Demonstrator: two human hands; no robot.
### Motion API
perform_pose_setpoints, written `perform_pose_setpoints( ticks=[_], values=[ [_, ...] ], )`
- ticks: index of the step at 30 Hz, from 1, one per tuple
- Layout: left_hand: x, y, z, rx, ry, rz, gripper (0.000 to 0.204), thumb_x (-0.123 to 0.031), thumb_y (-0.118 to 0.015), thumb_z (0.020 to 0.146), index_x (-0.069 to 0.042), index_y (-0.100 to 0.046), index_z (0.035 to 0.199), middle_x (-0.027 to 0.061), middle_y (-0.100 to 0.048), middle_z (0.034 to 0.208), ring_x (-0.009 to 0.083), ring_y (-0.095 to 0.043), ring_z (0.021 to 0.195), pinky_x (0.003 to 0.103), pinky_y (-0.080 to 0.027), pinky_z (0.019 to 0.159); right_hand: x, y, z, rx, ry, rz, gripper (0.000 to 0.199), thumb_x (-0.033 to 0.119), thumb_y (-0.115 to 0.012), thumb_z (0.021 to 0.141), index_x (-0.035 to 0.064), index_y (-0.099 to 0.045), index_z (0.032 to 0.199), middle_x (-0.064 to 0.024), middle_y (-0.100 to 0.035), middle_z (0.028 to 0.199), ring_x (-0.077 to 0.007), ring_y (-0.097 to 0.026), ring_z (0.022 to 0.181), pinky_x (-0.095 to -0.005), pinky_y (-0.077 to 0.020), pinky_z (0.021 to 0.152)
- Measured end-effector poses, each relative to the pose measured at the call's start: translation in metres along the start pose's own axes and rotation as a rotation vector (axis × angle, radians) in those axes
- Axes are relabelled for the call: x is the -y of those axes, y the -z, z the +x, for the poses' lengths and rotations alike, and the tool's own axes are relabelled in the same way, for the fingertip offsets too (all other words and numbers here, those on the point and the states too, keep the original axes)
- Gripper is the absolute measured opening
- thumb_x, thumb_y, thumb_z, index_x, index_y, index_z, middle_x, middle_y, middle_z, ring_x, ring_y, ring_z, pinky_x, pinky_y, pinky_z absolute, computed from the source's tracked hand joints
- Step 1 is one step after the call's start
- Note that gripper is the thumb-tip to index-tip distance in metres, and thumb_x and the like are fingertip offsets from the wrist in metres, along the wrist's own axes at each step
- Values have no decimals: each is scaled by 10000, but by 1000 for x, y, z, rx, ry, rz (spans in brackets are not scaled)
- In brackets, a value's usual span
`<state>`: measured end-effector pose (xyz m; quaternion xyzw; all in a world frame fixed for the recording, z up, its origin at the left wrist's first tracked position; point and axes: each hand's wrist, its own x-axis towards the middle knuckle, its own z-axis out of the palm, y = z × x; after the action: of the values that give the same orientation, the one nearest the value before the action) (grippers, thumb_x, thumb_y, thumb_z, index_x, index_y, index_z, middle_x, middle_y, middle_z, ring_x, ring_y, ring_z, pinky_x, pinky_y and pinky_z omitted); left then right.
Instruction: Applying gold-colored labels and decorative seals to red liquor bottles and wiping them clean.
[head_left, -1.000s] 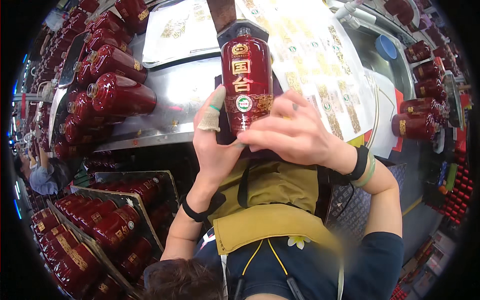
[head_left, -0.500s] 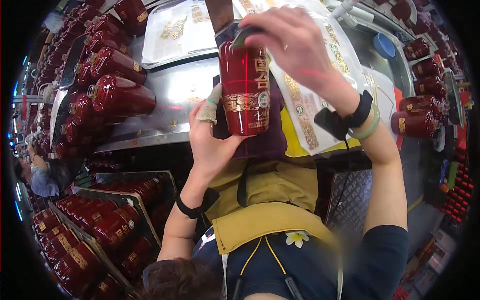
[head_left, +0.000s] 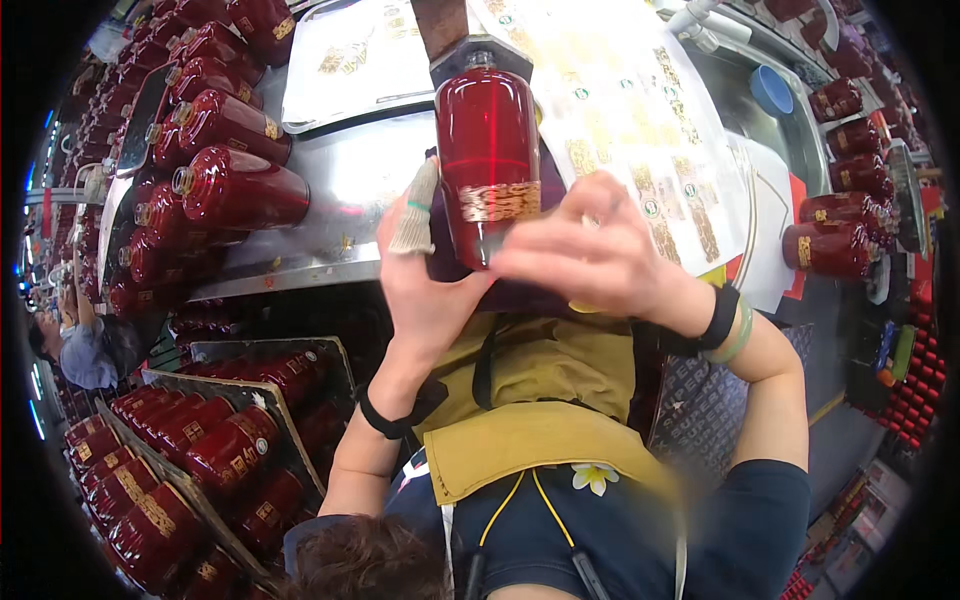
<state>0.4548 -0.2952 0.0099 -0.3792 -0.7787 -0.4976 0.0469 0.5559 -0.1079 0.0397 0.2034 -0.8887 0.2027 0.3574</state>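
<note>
A glossy dark-red glass bottle [head_left: 487,130] lies in front of me, its neck against a metal holder [head_left: 480,58] and its base toward me. A gold patterned band runs around its lower part, and a red light line crosses it. My left hand [head_left: 425,275] grips the base end, thumb at the bottom edge; a knitted finger cover [head_left: 413,212] sits on one finger. Over the right side of the base is my right hand [head_left: 600,250], its fingers bent and blurred. Whether they hold anything cannot be made out.
Sheets of gold decals [head_left: 620,100] lie on the right of the metal bench [head_left: 345,185], with a white tray [head_left: 330,118] at the back left. Red bottles [head_left: 240,190] crowd the left side, and more fill crates [head_left: 270,375] below. A blue cup [head_left: 770,92] stands at right.
My right hand has moved from the bottle's neck down to its base. The dark green piece it held no longer shows. The bottle has turned, taking the large gold characters out of sight.
</note>
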Motion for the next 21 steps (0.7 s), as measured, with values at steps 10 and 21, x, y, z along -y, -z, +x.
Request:
perform_pose_setpoints(
  ticks=[10, 21],
  values=[
    [6, 3, -9, -43, -82, 54, 915, -107, -954, 569, 28, -593, 1399, 175, -675, 1225, 385, -614, 1139, 480, -454, 1045, 5, -4, 21, 9, -44, -46, 230, 133, -710, 743, 172, -737, 968, 45, -674, 916, -167, -572, 767, -333, -452, 745],
    [43, 51, 65, 44, 91, 1, 716, -208, -791, 896, 68, -461, 1469, 269, -653, 1320, 394, -652, 1194, 454, -503, 1010, -32, 41, 71, -254, -525, -122, 199, -38, -768, 860, 13, -694, 1037, -105, -688, 949, -224, -693, 837, -319, -550, 723]
  ],
)
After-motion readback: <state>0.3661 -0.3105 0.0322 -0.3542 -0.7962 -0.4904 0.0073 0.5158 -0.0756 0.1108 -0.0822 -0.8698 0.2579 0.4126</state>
